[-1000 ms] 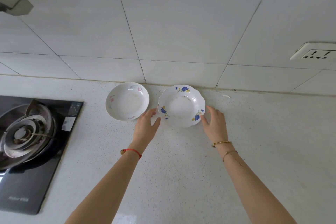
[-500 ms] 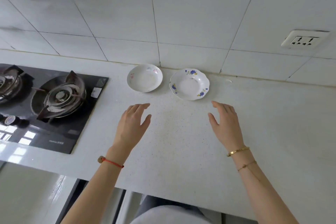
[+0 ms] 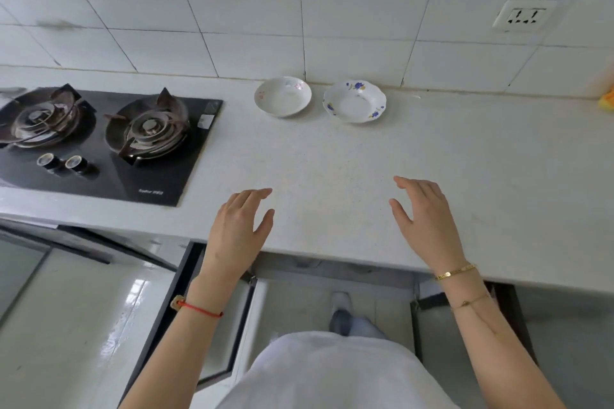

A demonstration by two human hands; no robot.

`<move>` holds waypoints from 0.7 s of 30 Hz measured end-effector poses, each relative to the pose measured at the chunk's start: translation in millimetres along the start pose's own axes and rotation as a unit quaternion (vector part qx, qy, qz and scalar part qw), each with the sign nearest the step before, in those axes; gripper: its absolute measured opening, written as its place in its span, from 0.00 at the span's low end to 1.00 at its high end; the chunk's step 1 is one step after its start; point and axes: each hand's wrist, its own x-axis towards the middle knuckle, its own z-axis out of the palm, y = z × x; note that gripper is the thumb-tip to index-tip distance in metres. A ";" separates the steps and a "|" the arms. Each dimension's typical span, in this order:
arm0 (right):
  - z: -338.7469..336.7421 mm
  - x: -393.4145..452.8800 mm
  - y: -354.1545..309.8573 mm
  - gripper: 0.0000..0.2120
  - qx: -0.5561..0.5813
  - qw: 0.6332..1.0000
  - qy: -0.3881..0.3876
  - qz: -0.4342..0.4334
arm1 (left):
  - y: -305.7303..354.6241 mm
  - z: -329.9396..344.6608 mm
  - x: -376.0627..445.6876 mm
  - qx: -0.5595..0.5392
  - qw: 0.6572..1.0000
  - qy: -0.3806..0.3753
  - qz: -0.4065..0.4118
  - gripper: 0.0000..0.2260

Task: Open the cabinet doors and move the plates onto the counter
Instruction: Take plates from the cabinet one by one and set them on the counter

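Two white plates stand side by side on the white counter against the tiled wall. The left plate has faint pink flowers; the right plate has a scalloped rim and blue flowers. My left hand and my right hand hover over the counter's front edge, fingers spread, holding nothing, well short of the plates. Below the counter both cabinet doors stand swung outward: the left door and the right door. The cabinet's inside is hidden by my body.
A black two-burner gas stove is set into the counter at the left. A wall socket sits high on the right. Something yellow-orange shows at the right edge. A foot stands between the doors.
Both hands let go of the blue-flowered plate and drew back to the counter's front edge. The view pulled back and down, bringing the stove and the cabinet doors into sight.
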 end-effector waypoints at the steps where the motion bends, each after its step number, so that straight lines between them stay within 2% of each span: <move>1: 0.0 -17.9 -8.4 0.19 0.005 1.000 0.000 0.009 | -3.0 -5.9 -16.0 -0.002 1.000 -0.003 0.003 0.14; 12: 7.5 -215.3 -75.6 0.17 0.043 0.997 -0.005 0.068 | -30.8 -46.7 -182.4 -0.006 0.999 -0.013 0.032 0.14; 21: 0.8 -298.9 -77.0 0.17 0.035 0.993 -0.008 0.108 | -13.3 -53.5 -249.1 -0.005 0.998 -0.043 0.041 0.14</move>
